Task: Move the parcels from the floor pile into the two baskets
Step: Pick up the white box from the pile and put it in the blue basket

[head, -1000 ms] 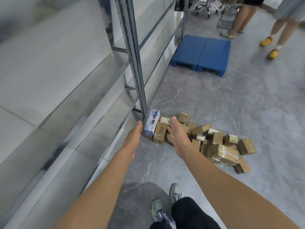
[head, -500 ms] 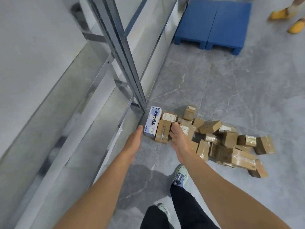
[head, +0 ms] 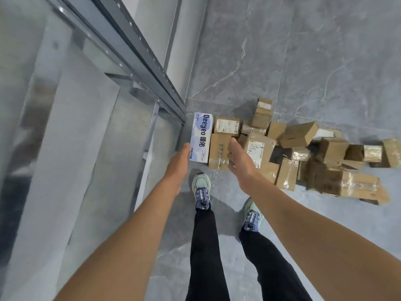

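A pile of several brown cardboard parcels [head: 299, 153] lies on the grey floor beside a metal rack. At its left end stands a white and blue box [head: 200, 136] printed "Deegeo", with a tall brown parcel [head: 218, 149] right next to it. My left hand [head: 179, 164] reaches down with straight fingers, its tips at the lower left edge of the white box. My right hand [head: 239, 158] is stretched out flat above the tall brown parcel and a labelled one [head: 257, 148]. Neither hand holds anything. No basket is in view.
The metal shelving rack [head: 134, 68] runs along the left, its upright post meeting the floor just left of the white box. My two feet in pale sneakers [head: 202, 190] stand on the floor right before the pile. Grey marble tiles [head: 303, 61] stretch beyond it.
The view has tilted down and closed in on the pile. Both hands have dropped nearer the white box and the tall brown parcel. The blue pallet and the other people have left the view.
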A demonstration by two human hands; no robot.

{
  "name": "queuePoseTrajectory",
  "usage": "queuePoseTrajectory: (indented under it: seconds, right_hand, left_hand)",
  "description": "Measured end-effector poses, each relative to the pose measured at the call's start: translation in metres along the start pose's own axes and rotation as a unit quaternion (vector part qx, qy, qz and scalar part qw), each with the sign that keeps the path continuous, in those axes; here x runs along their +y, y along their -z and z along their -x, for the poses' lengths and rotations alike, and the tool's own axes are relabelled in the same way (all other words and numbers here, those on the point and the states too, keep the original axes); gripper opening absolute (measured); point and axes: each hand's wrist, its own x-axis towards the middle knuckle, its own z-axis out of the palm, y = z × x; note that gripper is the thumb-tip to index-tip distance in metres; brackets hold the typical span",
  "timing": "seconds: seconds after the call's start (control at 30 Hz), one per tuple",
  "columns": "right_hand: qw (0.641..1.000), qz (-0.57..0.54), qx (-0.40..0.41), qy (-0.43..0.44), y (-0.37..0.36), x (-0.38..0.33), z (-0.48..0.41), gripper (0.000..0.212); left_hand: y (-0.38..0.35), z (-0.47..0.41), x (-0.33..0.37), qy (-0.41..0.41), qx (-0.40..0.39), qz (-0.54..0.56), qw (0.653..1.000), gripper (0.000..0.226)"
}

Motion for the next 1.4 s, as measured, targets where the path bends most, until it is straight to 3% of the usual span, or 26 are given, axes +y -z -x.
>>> queuePoseTrajectory:
  seconds: [0.33,0.47,0.63,0.73,0.83,0.9,1.1,1.4]
  right_hand:
    - [0.997,-0.021,0.064,-0.046,-0.029,0.061,-0.191,0.049]
    - [0.995,-0.025,0.074,-0.063,-0.036,0.077,-0.245,0.066]
    - [0.992,-0.027,0.090,-0.083,-0.043,0.083,-0.290,0.058]
    - [0.992,-0.032,0.086,-0.088,-0.048,0.083,-0.309,0.054]
    - [0.991,-0.038,0.090,-0.091,-0.049,0.085,-0.323,0.022]
    - [0.991,-0.038,0.092,-0.086,-0.049,0.086,-0.331,0.015]
    - [0.995,-0.003,0.078,-0.060,-0.058,0.089,-0.339,0.039]
    - [0.998,0.010,0.045,-0.036,-0.059,0.084,-0.311,0.038]
  left_hand:
    - [0.004,-0.217,-0.029,0.024,-0.011,-0.077,0.997,0.018]
    - [0.002,-0.276,-0.044,0.040,-0.038,-0.116,0.992,0.010]
    - [-0.004,-0.323,-0.053,0.048,-0.047,-0.105,0.992,0.018]
    - [-0.007,-0.343,-0.060,0.051,-0.055,-0.090,0.993,0.014]
    - [-0.010,-0.356,-0.066,0.057,-0.076,-0.073,0.993,0.012]
    - [-0.012,-0.362,-0.071,0.058,-0.081,-0.062,0.993,0.010]
    - [-0.017,-0.367,-0.078,0.065,-0.066,-0.050,0.994,0.014]
    - [-0.015,-0.335,-0.073,0.052,-0.067,-0.016,0.996,0.014]
